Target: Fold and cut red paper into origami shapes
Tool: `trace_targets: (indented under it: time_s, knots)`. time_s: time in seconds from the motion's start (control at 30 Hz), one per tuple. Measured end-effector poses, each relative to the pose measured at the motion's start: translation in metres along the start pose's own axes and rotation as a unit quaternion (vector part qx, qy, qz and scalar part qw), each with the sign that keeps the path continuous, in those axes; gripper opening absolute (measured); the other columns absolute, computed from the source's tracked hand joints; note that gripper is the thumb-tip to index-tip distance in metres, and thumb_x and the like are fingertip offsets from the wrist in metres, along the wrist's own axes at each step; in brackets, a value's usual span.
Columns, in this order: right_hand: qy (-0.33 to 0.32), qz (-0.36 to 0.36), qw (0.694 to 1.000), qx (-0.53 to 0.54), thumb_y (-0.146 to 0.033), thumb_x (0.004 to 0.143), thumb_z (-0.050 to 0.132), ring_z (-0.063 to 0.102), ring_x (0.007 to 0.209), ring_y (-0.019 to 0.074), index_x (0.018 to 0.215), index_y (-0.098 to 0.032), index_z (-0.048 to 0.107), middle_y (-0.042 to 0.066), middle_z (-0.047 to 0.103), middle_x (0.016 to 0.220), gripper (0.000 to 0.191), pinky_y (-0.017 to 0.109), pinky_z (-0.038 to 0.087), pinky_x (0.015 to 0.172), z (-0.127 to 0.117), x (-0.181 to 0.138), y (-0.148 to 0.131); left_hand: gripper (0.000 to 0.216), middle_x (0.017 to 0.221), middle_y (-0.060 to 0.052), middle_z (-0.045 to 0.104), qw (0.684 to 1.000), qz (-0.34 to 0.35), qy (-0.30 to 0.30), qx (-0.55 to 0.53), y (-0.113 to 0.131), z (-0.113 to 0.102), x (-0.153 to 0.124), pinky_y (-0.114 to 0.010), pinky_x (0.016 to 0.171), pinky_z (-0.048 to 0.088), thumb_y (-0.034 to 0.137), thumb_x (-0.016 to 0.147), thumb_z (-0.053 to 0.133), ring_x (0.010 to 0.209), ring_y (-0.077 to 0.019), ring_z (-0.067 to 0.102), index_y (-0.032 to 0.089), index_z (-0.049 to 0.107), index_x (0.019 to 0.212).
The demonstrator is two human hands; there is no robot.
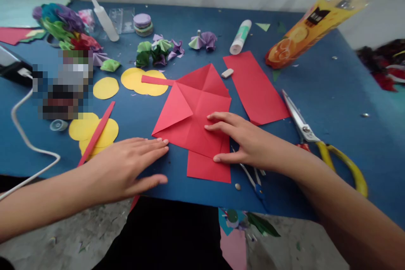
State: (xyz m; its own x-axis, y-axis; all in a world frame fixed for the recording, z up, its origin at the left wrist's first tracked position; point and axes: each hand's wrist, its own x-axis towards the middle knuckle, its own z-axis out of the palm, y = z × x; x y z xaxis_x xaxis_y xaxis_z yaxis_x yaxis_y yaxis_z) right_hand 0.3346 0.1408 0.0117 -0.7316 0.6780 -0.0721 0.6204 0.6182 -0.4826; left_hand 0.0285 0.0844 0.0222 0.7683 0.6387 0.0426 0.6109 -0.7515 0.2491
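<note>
A creased red paper sheet [190, 126] lies on the blue table, its left corner folded in toward the middle. My right hand [234, 137] rests on the sheet's right part, fingers apart. At the lower left corner of the sheet, my left hand [142, 164] is stretched out flat with its fingertips at the paper's edge. A second red piece [209, 166] shows partly under the sheet's lower edge. Beneath my right wrist lies a drawing compass [257, 187], partly hidden. A red paper strip [158, 80] reaches from the sheet over yellow paper circles [136, 86].
Scissors [306, 130] with yellow handles lie at right, near a red rectangle [257, 93] and an eraser [227, 73]. Behind are a glue stick [241, 37], an orange drink bottle [311, 29] and folded paper pieces [160, 50]. A white cable [23, 130] runs along the left.
</note>
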Motion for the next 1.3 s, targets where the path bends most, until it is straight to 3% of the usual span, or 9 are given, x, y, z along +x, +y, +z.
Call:
trace_targets:
  time_s: [0.13,0.27,0.37,0.5,0.6,0.77,0.93,1.1,1.3]
  knots:
    - [0.012,-0.006,1.0,0.009,-0.042,0.076,0.071,0.047,0.125,0.0302,0.118,-0.017,0.06,0.015,0.05,0.134,0.05,0.048,0.041,0.104,-0.005,0.0,-0.005,0.034,0.11,-0.01,0.069,0.992,-0.048,0.117,-0.013,-0.018,-0.007,0.028,-0.034,0.088,0.051,0.038,0.094,0.042,0.101,-0.0212,0.064,0.014,0.065,0.105]
    - [0.107,0.003,0.994,0.034,-0.042,0.087,0.058,0.055,0.117,0.0257,0.11,-0.021,0.062,0.011,0.06,0.121,0.031,0.045,0.045,0.1,-0.013,0.005,-0.007,0.035,0.118,-0.013,0.063,0.986,-0.105,0.131,-0.019,-0.05,-0.007,0.068,-0.041,0.094,0.047,0.036,0.092,0.043,0.113,-0.026,0.056,0.012,0.062,0.11]
    - [0.215,0.069,0.974,-0.01,-0.041,0.086,0.059,0.048,0.125,0.0291,0.124,-0.022,0.054,0.013,0.054,0.131,0.043,0.051,0.04,0.104,-0.021,0.015,0.006,0.04,0.126,-0.014,0.059,0.984,-0.123,0.125,-0.036,-0.075,-0.004,0.099,-0.043,0.098,0.044,0.034,0.089,0.047,0.118,-0.0267,0.053,0.011,0.055,0.12]
    - [0.204,0.166,0.965,0.015,-0.036,0.074,0.071,0.05,0.123,0.0312,0.137,-0.02,0.04,0.016,0.052,0.133,0.072,0.051,0.043,0.1,-0.025,0.035,0.034,0.042,0.119,-0.012,0.063,0.982,-0.111,0.109,-0.107,-0.097,0.002,0.127,-0.037,0.093,0.047,0.025,0.085,0.051,0.11,-0.0226,0.058,0.012,0.052,0.125]
    - [0.212,0.175,0.96,0.054,-0.029,0.073,0.072,0.061,0.106,0.0272,0.136,-0.018,0.04,0.012,0.063,0.115,0.072,0.047,0.05,0.092,-0.024,0.046,0.043,0.04,0.103,-0.009,0.069,0.974,-0.106,0.124,-0.155,-0.103,0.006,0.132,-0.029,0.08,0.051,0.016,0.083,0.048,0.092,-0.0177,0.064,0.012,0.054,0.122]
    - [0.263,0.027,0.96,-0.093,-0.022,0.084,0.062,0.062,0.1,0.0254,0.12,-0.022,0.058,0.009,0.067,0.105,0.037,0.046,0.048,0.091,-0.019,0.05,0.021,0.03,0.096,-0.008,0.07,0.984,-0.032,0.146,-0.094,-0.101,0.009,0.112,-0.028,0.075,0.051,0.016,0.086,0.042,0.087,-0.0169,0.065,0.015,0.065,0.104]
    - [0.2,-0.166,0.95,-0.174,-0.012,0.091,0.047,0.062,0.106,0.0203,0.106,-0.021,0.065,0.01,0.067,0.114,0.025,0.038,0.052,0.088,-0.011,0.047,0.011,0.038,0.107,-0.011,0.069,0.988,0.073,0.135,-0.009,-0.102,0.012,0.086,-0.034,0.086,0.052,0.021,0.095,0.031,0.099,-0.0187,0.064,0.015,0.068,0.104]
    - [0.154,-0.224,0.945,-0.181,-0.009,0.091,0.051,0.065,0.1,0.0194,0.107,-0.017,0.064,0.008,0.07,0.11,0.023,0.036,0.055,0.085,-0.002,0.044,0.017,0.04,0.11,-0.012,0.069,0.986,0.096,0.135,0.005,-0.103,0.012,0.073,-0.035,0.092,0.05,0.021,0.097,0.029,0.103,-0.0186,0.064,0.015,0.067,0.107]
    - [0.117,-0.227,0.947,-0.195,-0.008,0.092,0.048,0.062,0.106,0.02,0.114,-0.018,0.061,0.007,0.069,0.114,0.027,0.037,0.053,0.088,-0.005,0.042,0.018,0.041,0.113,-0.01,0.069,0.99,0.116,0.087,-0.001,-0.091,0.002,0.067,-0.035,0.094,0.049,0.016,0.098,0.028,0.109,-0.0193,0.062,0.02,0.067,0.108]
